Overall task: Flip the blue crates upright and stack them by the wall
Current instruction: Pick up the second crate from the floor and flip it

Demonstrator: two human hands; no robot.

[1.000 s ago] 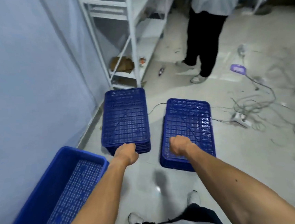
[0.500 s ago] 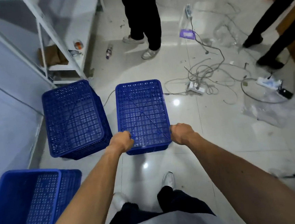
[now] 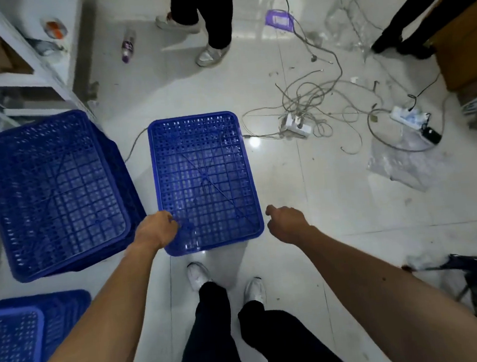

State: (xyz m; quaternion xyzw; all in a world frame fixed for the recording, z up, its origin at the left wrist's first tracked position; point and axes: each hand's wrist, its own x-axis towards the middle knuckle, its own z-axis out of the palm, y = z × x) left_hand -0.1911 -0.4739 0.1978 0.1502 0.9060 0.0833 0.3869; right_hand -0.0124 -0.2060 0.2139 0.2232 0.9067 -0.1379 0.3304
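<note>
L hand [image 3: 158, 231]: fingers curled over the near-L corner of the inverted blue crate [image 3: 205, 180], fingertips on its mesh base; it grips that corner, thumb not visible. R hand [image 3: 287, 222]: just beside the crate's near-R corner, slim gap showing between; fingers loosely curled, nothing held. Crate posn: on the floor at centre of view, base up, long axis running away from the person; near edge just ahead of the person's white shoes [image 3: 198, 274].

Adjacent L: stack of inverted blue crates [image 3: 53, 191], base up, slightly skewed, near the centre crate but apart from it; stack sits at the foot of the white shelving rack [image 3: 49, 79]. Lower-L corner: upright blue crate [image 3: 15, 350], open side up, w/ a second blue rim beside it; nesting cannot be confirmed.

Floor, R of the centre crate: cable tangle [image 3: 310, 96]; white power strip [image 3: 295, 123] within it; 2nd power strip [image 3: 407, 114] further R; clear plastic bag [image 3: 403, 163]. Far side: plastic bottle [image 3: 127, 47] lying down; purple flat item [image 3: 279, 20]; bystander's legs [image 3: 202, 10]. Upper R: cardboard box [image 3: 465, 45].
</note>
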